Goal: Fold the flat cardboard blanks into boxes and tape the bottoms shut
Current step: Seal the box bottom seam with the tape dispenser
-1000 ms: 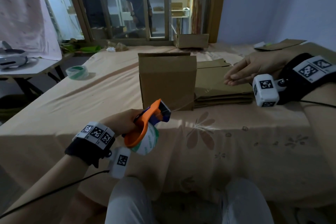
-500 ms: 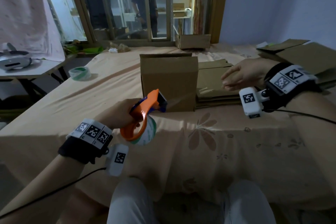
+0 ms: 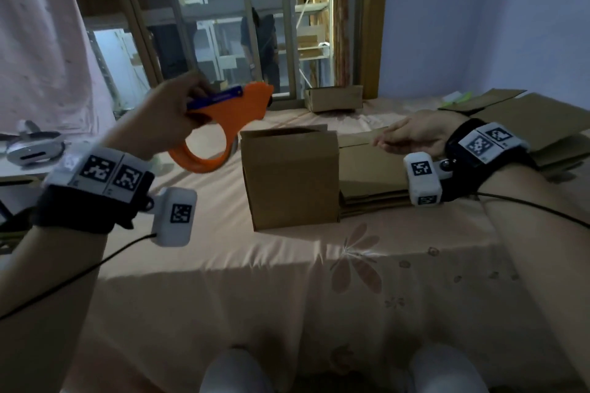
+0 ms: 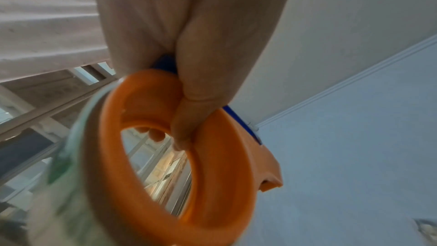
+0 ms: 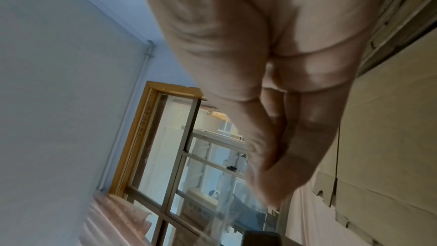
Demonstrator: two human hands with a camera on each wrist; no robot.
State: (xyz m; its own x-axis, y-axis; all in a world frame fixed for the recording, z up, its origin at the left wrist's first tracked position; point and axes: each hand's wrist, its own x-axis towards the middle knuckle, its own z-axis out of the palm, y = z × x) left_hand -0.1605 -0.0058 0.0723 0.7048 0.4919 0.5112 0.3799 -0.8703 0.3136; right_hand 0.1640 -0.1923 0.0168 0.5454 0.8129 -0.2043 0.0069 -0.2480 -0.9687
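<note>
A folded brown cardboard box (image 3: 290,179) stands upright on the cloth-covered table (image 3: 255,297). Right of it lies a stack of flat blanks (image 3: 373,175). My left hand (image 3: 166,118) grips the orange tape dispenser (image 3: 223,118) in the air, up and left of the box. The left wrist view shows my fingers curled round the dispenser (image 4: 212,175), with its blurred green-white roll (image 4: 64,184). My right hand (image 3: 383,142) hovers over the blanks, fingers pointing left. In the right wrist view its thumb and fingertips (image 5: 272,156) pinch a faint clear tape strip (image 5: 224,218).
A small closed box (image 3: 333,99) sits at the table's far edge by the window. More flat cardboard (image 3: 526,124) lies at the far right. A white headset (image 3: 32,150) rests on a side table to the left. A person (image 3: 260,48) stands behind the glass.
My left hand has lifted the dispenser from low in front of the box to above and left of it. The right hand stays over the flat blanks.
</note>
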